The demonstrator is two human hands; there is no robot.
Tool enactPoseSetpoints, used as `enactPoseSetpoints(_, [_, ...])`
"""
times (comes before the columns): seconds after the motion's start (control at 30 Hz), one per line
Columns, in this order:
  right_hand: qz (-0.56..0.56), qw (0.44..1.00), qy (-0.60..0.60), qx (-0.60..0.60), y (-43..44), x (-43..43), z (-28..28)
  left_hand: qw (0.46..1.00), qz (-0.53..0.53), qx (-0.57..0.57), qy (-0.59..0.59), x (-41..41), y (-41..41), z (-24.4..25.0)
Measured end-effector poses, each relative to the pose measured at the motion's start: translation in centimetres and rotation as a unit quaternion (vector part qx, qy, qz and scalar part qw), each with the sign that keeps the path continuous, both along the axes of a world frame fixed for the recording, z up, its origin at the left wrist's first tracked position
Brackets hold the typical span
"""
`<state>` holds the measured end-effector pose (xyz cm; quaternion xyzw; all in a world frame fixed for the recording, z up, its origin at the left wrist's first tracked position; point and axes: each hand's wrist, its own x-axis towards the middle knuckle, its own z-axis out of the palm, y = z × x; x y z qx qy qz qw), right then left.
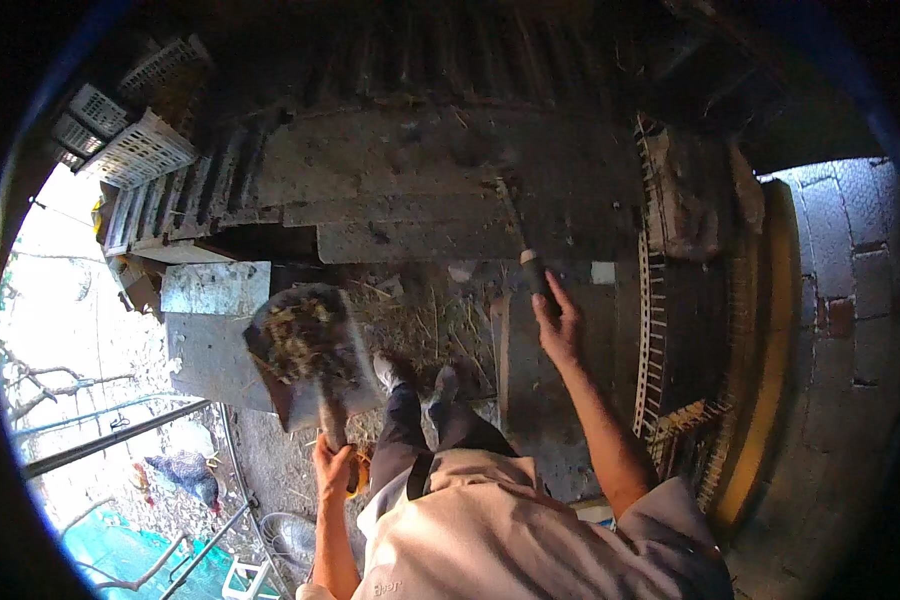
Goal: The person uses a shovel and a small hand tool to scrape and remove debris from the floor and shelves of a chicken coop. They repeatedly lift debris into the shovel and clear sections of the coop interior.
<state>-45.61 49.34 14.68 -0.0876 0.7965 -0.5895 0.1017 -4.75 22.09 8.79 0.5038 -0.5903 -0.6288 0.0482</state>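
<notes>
My left hand (333, 466) grips the short handle of a broad metal scoop (364, 367). Clumps of straw and dark litter (300, 330) lie in the scoop's pan. In my right hand (559, 322) is a hand tool (511, 217) with a dark grip and a thin shaft. That tool reaches forward over a dirty flat board (412, 169); its head is too dim to identify, perhaps a scraper. Below the board, straw-strewn ground (427, 315) lies in front of my shoes (388, 373).
White plastic crates (139, 150) stand at the far left beside a slatted platform (195, 184). A chicken (184, 476) is outside at lower left, behind metal rails (120, 437). To the right are a perforated white strip (644, 322) and a yellow-brown curved edge (780, 322). A wire basket (289, 536) sits near my left arm.
</notes>
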Motion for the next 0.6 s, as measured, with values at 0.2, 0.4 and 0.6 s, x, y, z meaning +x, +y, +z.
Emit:
enactPoseSetpoints(0.2, [0.104, 0.958, 0.245, 0.107, -6.0, -10.8, 1.8, 0.994, -0.033, 0.103, 0.005, -6.5, 5.1, 0.7])
enactPoseSetpoints(0.4, [0.215, 0.918, 0.294, 0.159, -21.0, -18.6, 2.4, 0.987, -0.101, 0.126, -0.008, -7.6, 7.1, -1.7])
enactPoseSetpoints(0.6, [0.226, 0.896, 0.315, 0.215, -21.8, -21.5, 1.0, 0.973, -0.202, 0.090, -0.067, -8.4, 6.4, -4.8])
